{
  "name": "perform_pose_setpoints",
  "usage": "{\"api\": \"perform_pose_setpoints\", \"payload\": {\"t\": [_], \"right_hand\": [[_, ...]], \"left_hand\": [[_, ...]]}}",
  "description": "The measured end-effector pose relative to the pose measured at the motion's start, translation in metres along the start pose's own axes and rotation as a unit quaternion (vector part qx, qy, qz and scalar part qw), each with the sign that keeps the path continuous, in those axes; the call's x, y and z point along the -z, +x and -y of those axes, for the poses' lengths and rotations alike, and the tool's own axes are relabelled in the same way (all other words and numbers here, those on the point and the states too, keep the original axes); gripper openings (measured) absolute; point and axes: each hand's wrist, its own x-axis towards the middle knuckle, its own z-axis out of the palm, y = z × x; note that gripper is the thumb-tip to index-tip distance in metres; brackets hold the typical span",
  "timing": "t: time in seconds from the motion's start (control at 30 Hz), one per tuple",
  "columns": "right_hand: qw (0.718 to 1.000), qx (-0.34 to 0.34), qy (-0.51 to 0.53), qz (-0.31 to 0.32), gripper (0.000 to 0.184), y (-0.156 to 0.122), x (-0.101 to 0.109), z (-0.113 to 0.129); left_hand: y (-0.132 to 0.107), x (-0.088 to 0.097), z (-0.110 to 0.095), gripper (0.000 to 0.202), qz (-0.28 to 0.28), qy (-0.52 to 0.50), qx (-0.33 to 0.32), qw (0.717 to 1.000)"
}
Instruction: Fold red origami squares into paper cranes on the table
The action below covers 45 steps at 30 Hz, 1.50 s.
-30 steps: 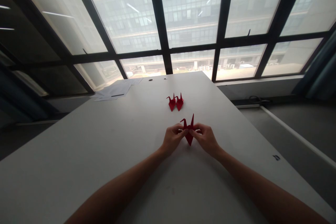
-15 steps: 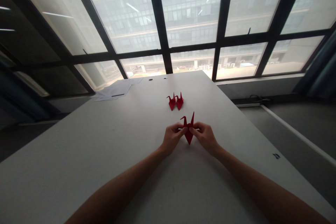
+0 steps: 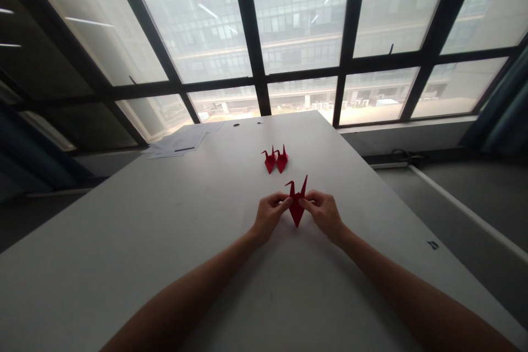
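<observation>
A red folded paper crane (image 3: 296, 206) stands between my two hands near the middle of the white table (image 3: 165, 231). My left hand (image 3: 270, 214) pinches its left side with closed fingers. On the crane's right side my right hand (image 3: 325, 212) pinches it the same way. Its neck and tail point up above my fingers, and its lower tip points toward me. Two more red paper cranes (image 3: 276, 160) sit side by side a little farther back on the table.
A loose stack of white papers (image 3: 181, 142) lies at the table's far left corner. Two small dark dots (image 3: 236, 125) mark the far edge. Large windows with dark frames rise behind the table. A small dark mark (image 3: 432, 245) sits near the right edge.
The crane in my hands has shifted slightly; its tail now leans more to the right. My hands have barely moved.
</observation>
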Motion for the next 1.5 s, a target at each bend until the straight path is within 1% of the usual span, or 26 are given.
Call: {"api": "perform_pose_setpoints", "payload": {"t": [0.2, 0.3, 0.4, 0.5, 0.7, 0.83, 0.93, 1.0, 1.13, 1.33, 1.5], "right_hand": [[0.999, 0.024, -0.023, 0.015, 0.016, 0.0001, 0.0025, -0.0005], [0.999, 0.028, -0.030, 0.019, 0.016, 0.0012, 0.0038, -0.0003], [0.999, 0.028, -0.035, 0.016, 0.016, 0.0021, 0.0037, -0.0012], [0.999, 0.026, -0.033, 0.014, 0.017, 0.0016, 0.0017, -0.0032], [0.999, 0.013, -0.031, 0.028, 0.018, 0.0007, -0.0010, -0.0064], [0.998, 0.036, -0.031, 0.027, 0.017, 0.0014, 0.0009, -0.0045], [0.996, 0.064, -0.049, 0.023, 0.015, 0.0018, 0.0027, -0.0025], [0.996, 0.069, -0.055, 0.022, 0.015, 0.0019, 0.0032, -0.0018], [0.996, 0.061, -0.059, 0.026, 0.015, 0.0018, 0.0030, -0.0016], [0.998, 0.028, -0.047, 0.016, 0.019, 0.0016, 0.0058, -0.0019], [0.998, 0.028, -0.058, 0.018, 0.020, 0.0013, 0.0078, -0.0021]], "left_hand": [[-0.0001, 0.0008, -0.0004, 0.022, 0.005, -0.015, -0.018, 1.000], [0.0003, 0.0001, -0.0018, 0.023, 0.012, -0.017, -0.011, 1.000], [0.0006, -0.0011, -0.0035, 0.026, 0.020, 0.005, 0.006, 1.000], [0.0000, -0.0021, -0.0052, 0.026, 0.025, 0.024, 0.003, 0.999], [-0.0021, -0.0025, -0.0054, 0.023, 0.015, -0.006, -0.017, 1.000], [-0.0026, -0.0032, -0.0051, 0.020, 0.019, -0.021, -0.029, 0.999], [-0.0024, -0.0034, -0.0047, 0.020, 0.029, -0.012, -0.027, 0.999], [-0.0020, -0.0032, -0.0040, 0.021, 0.030, -0.009, -0.026, 0.999], [-0.0015, -0.0030, -0.0033, 0.022, 0.017, -0.007, -0.034, 0.999], [-0.0012, -0.0037, -0.0052, 0.026, 0.001, 0.022, -0.029, 0.999], [-0.0004, -0.0026, -0.0029, 0.028, -0.013, 0.034, -0.038, 0.999]]}}
